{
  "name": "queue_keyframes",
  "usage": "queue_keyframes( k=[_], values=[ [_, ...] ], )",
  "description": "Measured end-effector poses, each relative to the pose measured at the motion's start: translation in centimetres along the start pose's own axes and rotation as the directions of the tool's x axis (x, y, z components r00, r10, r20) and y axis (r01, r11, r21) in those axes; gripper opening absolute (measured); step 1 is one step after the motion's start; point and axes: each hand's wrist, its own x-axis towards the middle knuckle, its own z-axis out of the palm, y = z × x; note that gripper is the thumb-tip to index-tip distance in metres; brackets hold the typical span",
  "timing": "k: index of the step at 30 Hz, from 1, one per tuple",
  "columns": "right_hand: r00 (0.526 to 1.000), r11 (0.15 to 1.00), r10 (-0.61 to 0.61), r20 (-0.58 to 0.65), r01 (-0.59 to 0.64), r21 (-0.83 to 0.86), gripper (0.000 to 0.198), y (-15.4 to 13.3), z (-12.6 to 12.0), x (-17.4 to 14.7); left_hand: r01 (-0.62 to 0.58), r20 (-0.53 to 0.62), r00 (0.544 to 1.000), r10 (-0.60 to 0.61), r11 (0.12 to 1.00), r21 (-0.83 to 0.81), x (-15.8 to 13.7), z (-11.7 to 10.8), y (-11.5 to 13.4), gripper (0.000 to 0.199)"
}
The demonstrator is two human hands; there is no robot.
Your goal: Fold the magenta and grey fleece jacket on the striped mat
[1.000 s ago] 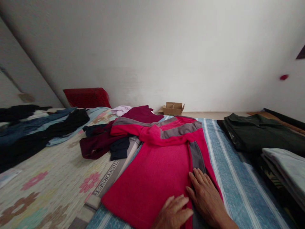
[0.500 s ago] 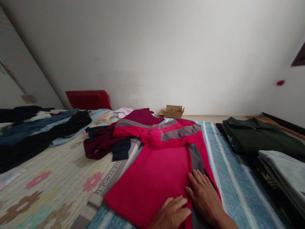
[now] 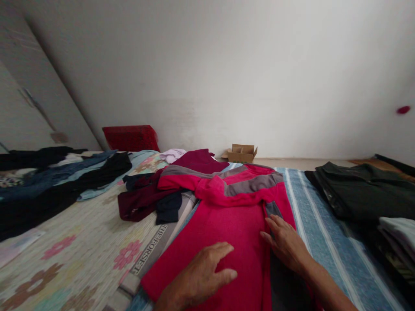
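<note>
Fingers (image 3: 218, 250) of the left hand (image 3: 197, 276) stand apart from the thumb, pinching nothing, above the body of the pink top (image 3: 233, 229). Those of the right hand (image 3: 287, 242) are stretched out side by side, with the thumb set off from them and no cloth gripped; whether they press on the fabric or hang just above it, I cannot tell.

The top lies on the striped cloth (image 3: 327, 233), in the middle and lower middle of the frame. Its long axis runs from the bottom edge up and away toward the collar (image 3: 254, 168), so the collar end lies ahead of both hands. The right hand is the nearer of the two to that end, over the grey panel (image 3: 274, 209) along the top's right side. The left hand sits lower and toward the left, nearer to the hem corner at lower left. Bare pink fabric shows between the two hands.

Ahead of them, a grey-and-pink band crosses the upper part, and its left end reaches over the maroon garment (image 3: 139, 199) left of centre. The dark pile (image 3: 359, 185) at the right of the frame lies well apart from the right hand.
</note>
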Motion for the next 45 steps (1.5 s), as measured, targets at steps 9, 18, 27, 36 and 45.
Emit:
queue_keyframes(
  k=[9,18,27,36,45],
  values=[
    [0.971,0.996,0.024,-0.239,-0.003,0.088,0.056,4.9,4.1,7.6,0.084,-0.482,0.630,-0.609,0.670,-0.737,11.3,-5.9,-5.9,0.018],
    [0.982,0.998,0.035,-0.184,-0.024,0.062,0.062,5.6,6.8,7.7,-0.012,-0.321,0.492,-0.809,0.362,-0.932,16.9,-7.6,-11.3,0.018],
    [0.984,0.999,0.034,-0.174,-0.027,0.042,0.060,5.5,6.6,7.6,-0.203,-0.365,0.535,-0.762,0.304,-0.931,17.8,-6.6,-12.6,0.022],
    [0.985,0.999,0.029,-0.167,-0.023,0.039,0.059,5.8,6.7,7.5,-0.202,-0.252,0.648,-0.719,0.157,-0.967,16.9,-7.0,-12.0,0.018],
    [0.989,1.000,0.022,-0.149,-0.019,0.020,0.061,6.0,6.6,7.5,-0.167,-0.199,0.718,-0.667,0.112,-0.980,15.6,-7.0,-11.0,0.019]
  ],
)
